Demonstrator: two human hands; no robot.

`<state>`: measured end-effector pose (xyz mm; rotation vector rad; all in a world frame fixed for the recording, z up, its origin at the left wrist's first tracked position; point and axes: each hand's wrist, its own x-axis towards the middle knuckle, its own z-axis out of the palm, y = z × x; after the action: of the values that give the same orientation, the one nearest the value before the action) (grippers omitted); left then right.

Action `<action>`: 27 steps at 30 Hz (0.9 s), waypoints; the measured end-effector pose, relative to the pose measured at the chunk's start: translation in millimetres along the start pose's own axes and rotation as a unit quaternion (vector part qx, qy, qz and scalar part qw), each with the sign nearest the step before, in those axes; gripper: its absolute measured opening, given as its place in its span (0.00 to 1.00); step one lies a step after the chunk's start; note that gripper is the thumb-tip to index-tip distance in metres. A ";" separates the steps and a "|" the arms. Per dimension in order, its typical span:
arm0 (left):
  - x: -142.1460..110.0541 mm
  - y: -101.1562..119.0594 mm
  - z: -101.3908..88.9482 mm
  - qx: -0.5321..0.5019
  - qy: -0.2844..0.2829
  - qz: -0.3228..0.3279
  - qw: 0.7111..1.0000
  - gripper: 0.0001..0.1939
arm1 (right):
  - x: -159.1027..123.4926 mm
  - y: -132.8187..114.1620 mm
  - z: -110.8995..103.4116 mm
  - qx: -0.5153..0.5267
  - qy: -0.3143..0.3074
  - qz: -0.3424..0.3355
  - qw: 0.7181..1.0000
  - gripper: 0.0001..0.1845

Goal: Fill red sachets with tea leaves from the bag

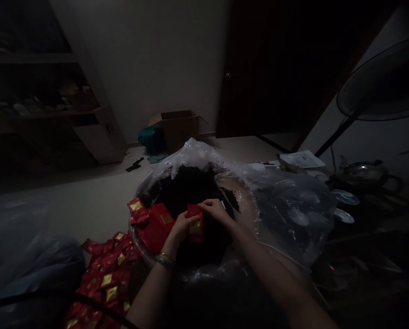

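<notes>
My left hand is closed on the side of a small red packet with a gold label, held upright. The fingers of my right hand pinch the packet's top corner. Below both hands, a wide container lined with clear plastic holds dark loose stuff that looks like tea leaves. Larger flat red packets lie at its left rim, and a puffed red packet rests on them. What is inside the held packet does not show.
A heap of filled red packets lies at lower left, beside a plastic bag. On the right are a clear plastic sheet, a kettle and a standing fan. An open cardboard box stands by the wall.
</notes>
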<state>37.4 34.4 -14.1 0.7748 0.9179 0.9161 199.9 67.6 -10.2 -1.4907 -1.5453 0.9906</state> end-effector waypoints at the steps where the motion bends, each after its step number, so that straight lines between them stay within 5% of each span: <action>1: 0.8 -1.2 -1.1 -0.004 0.006 0.001 1.000 0.27 | 2.8 5.9 -6.5 -0.016 0.016 0.005 1.000 0.15; 6: 3.7 -4.7 -7.5 0.004 0.029 0.009 1.000 0.26 | 9.3 44.2 -47.0 -0.125 0.117 0.049 0.984 0.14; 10: 5.5 -5.6 -11.0 0.000 0.037 0.009 0.999 0.24 | 3.9 61.8 -50.8 -0.194 0.122 0.053 0.972 0.14; 15: 10.0 -7.6 -15.5 0.029 0.055 0.043 0.997 0.25 | 2.6 50.4 -16.9 -0.223 0.022 -0.048 0.973 0.14; 21: 13.4 -15.8 -20.9 0.196 0.082 0.236 0.948 0.37 | 3.9 33.0 12.2 -0.259 -0.126 -0.127 0.949 0.19; 27: 3.3 -12.5 -29.1 0.421 0.054 0.278 0.862 0.16 | 5.3 23.6 15.4 -0.310 -0.177 -0.110 0.928 0.18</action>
<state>16.2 37.1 -37.6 1.8273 1.2373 1.0519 195.4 72.9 -38.1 -1.5430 -2.3930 0.6891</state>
